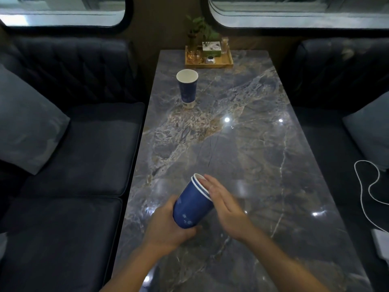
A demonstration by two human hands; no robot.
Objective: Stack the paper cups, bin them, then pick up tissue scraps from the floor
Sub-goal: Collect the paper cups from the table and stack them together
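Stacking is under way: the left hand (168,226) grips the nested blue cups (192,204), the flat, empty right hand (224,204) seats their rims, and the lone cup (187,88) far beyond the grip probably comes next.

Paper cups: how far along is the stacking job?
Done: at least two blue paper cups are nested into one stack, judging by the doubled white rims. In hand: the left hand grips the stack's base, tilted above the marble table; the flat right hand rests at its rim. Left: one upright blue paper cup stands apart near the wooden tray. No bin, floor or tissue scraps in view.
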